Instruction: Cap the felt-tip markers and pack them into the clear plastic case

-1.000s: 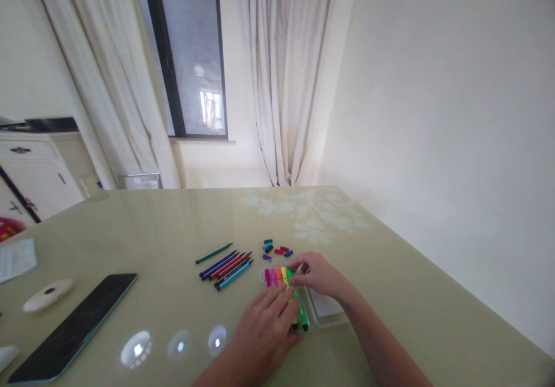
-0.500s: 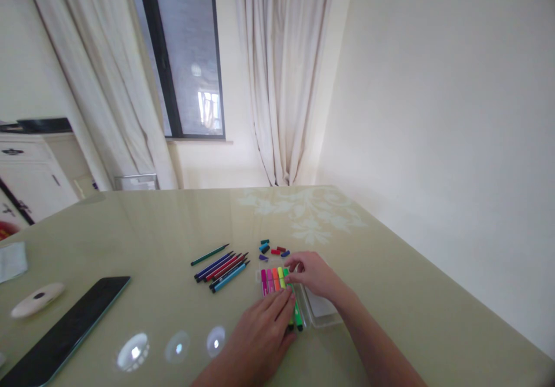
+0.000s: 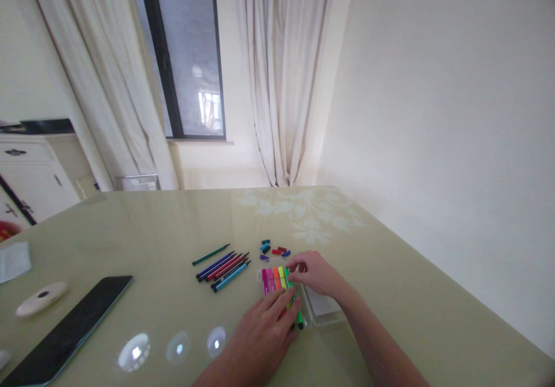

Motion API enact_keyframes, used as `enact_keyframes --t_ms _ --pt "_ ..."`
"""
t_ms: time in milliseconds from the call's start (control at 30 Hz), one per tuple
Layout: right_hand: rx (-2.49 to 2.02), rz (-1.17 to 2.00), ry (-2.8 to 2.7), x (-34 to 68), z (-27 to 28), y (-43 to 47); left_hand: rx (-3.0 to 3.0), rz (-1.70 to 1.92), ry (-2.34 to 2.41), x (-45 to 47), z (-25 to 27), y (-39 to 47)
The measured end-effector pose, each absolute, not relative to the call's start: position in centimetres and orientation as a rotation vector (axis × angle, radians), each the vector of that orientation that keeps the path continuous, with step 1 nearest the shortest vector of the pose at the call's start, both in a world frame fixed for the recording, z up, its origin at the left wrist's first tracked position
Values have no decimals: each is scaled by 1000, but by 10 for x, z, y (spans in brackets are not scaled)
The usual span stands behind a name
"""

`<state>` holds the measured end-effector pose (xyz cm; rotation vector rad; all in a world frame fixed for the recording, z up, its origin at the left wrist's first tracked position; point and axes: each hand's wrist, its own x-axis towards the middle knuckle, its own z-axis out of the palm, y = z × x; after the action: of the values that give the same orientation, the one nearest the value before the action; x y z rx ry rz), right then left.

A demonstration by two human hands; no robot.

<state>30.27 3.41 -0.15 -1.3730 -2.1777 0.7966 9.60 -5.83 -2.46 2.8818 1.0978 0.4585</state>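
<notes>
A row of capped markers (image 3: 271, 280) in pink, magenta, orange, yellow and green lies in a clear plastic case (image 3: 259, 275). My left hand (image 3: 264, 323) rests across their lower part, fingers stretched out and lying on the barrels. At the top right end of the row, my right hand (image 3: 318, 274) has thumb and fingers curled around the cap end of a green marker (image 3: 300, 320). That marker's black-tipped lower end sticks out past my left fingers. Beyond the hands are several loose caps (image 3: 276, 251) in blue, red and dark green. Uncapped markers (image 3: 223, 268) lie to the left.
The case's open lid (image 3: 325, 306) lies under my right forearm. At the left are a black tablet-like device (image 3: 69, 329), a white oval object (image 3: 41, 299) and a tissue pack (image 3: 15, 261). The glossy table (image 3: 151, 231) meets a wall at the right.
My left fingers have shifted slightly to the right over the markers, covering more of the green end. My right hand stays at the green cap. The view has moved slightly.
</notes>
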Motion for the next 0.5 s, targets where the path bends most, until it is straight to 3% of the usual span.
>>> enact_keyframes --t_ms 500 --pt "-1306 915 -2095 297 -6 32 2565 740 1292 107 -29 -56"
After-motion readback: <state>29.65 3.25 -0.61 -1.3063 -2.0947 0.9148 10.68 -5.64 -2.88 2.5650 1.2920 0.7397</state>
